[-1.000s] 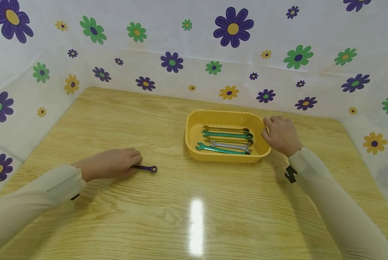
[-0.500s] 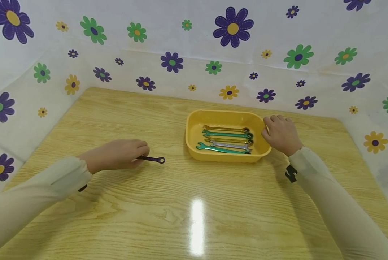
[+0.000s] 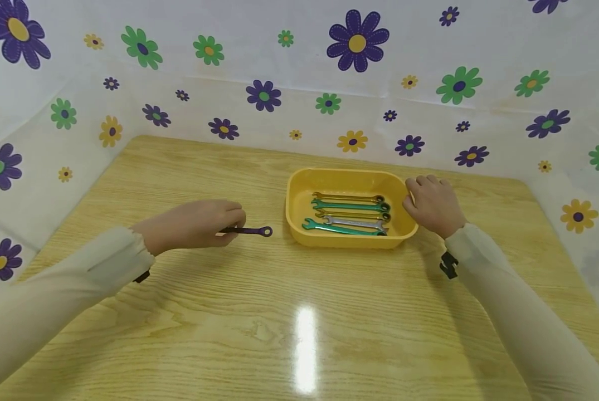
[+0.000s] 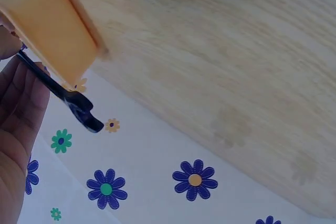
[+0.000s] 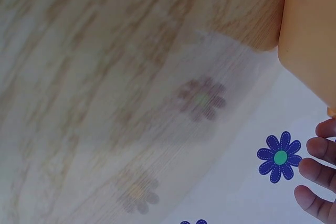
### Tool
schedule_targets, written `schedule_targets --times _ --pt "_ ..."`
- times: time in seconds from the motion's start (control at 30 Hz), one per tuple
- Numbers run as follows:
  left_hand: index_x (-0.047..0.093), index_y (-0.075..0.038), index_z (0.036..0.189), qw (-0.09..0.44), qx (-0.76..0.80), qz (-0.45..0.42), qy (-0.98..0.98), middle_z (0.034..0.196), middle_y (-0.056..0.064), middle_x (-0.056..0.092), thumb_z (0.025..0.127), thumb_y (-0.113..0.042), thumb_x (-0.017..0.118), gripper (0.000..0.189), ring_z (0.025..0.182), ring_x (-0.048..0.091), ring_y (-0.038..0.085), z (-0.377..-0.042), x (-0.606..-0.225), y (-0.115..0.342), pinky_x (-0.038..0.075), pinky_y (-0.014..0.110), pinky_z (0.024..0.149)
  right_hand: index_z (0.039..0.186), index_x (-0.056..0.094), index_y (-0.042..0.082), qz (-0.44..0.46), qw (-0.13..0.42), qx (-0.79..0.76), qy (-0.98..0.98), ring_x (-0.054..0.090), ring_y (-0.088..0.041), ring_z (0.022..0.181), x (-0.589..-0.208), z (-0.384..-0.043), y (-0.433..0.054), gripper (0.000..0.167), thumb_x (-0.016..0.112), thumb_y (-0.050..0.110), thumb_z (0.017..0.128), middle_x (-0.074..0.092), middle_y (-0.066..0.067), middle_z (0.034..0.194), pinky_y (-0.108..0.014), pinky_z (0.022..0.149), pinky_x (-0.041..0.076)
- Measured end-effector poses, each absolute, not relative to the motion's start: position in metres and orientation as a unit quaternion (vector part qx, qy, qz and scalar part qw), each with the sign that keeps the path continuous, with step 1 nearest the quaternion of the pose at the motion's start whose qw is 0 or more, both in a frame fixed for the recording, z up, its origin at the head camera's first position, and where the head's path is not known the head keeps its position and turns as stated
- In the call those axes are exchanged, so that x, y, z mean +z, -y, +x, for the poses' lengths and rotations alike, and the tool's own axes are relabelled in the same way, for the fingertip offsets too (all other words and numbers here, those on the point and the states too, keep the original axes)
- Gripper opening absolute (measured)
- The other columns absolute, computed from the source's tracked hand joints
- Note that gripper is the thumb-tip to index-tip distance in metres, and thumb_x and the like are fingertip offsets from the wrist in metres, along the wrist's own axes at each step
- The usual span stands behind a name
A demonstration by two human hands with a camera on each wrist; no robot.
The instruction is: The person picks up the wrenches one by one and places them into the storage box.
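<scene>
My left hand (image 3: 199,223) pinches a dark purple combination wrench (image 3: 251,230) above the table, left of a yellow plastic bin (image 3: 349,241). The ring end points right, towards the bin's near left side. In the left wrist view the wrench's open end (image 4: 81,109) juts out past the palm. My right hand (image 3: 434,206) grips the bin's right rim, with the thumb at the rim; its fingers (image 5: 317,171) show at the edge of the right wrist view. Inside the bin lie several wrenches side by side: gold, green and a silver wrench (image 3: 354,223).
The wood-grain table (image 3: 219,323) has a bright light reflection near its front middle. A white flower-printed cloth (image 3: 279,67) rises behind the table and at both sides. The bin stands towards the back, right of the middle.
My left hand has moved right and away from me with the purple wrench, bringing it close to the bin. The right hand and bin have stayed in place.
</scene>
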State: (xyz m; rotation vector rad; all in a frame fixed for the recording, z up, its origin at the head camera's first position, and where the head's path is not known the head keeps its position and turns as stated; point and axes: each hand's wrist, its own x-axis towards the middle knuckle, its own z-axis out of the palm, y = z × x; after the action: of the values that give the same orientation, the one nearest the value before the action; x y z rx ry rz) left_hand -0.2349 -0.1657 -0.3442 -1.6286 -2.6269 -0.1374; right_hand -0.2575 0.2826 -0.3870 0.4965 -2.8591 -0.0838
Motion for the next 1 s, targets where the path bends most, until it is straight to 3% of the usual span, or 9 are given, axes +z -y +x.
schedule_targets --times 1.0 --pt "0.055 -0.007 0.083 0.033 -0.047 -0.546 0.836 0.077 0.004 0.055 0.085 -0.008 0.062 0.008 0.067 0.045 0.014 -0.251 -0.31 0.089 0.042 0.026 0.061 0.087 0.049 0.003 0.169 0.114 -0.027 0.979 0.045 -0.028 0.068 -0.388 -0.258 -0.284 0.018 0.04 0.018 0.09 0.049 -0.011 0.072 -0.038 0.061 0.037"
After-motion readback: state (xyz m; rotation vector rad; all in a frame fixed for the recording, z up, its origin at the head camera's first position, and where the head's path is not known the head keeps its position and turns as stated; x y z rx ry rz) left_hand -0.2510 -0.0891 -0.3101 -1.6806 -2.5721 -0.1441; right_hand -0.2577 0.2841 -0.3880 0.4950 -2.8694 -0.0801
